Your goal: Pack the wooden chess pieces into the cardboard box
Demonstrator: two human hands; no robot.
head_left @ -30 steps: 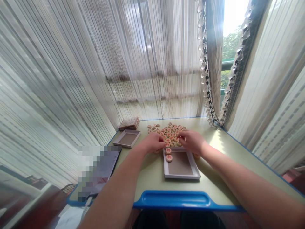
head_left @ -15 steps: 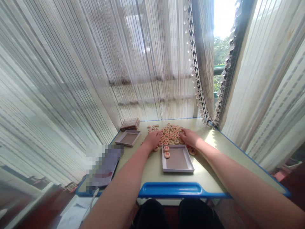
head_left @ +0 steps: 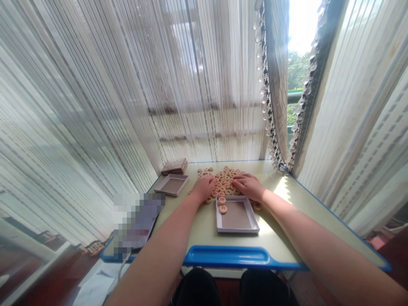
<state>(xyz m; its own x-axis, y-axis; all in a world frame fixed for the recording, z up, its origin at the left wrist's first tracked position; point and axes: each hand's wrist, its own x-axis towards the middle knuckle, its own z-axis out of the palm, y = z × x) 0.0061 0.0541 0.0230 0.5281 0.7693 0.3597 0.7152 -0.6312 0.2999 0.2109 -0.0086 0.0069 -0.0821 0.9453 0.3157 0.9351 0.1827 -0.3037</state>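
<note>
Starting low centre: the tray (head_left: 239, 216) holds two discs (head_left: 222, 204) in its far-left corner. Just beyond its far rim, the left hand (head_left: 204, 188) curls palm-down, and I cannot tell whether it grasps anything. The right hand (head_left: 249, 187) lies flat and unclenched. Both touch the disc pile (head_left: 225, 176) between them.

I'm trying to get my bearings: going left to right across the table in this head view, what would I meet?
First the empty tray, then the left hand, the right hand, the beaded curtain edge.
</note>
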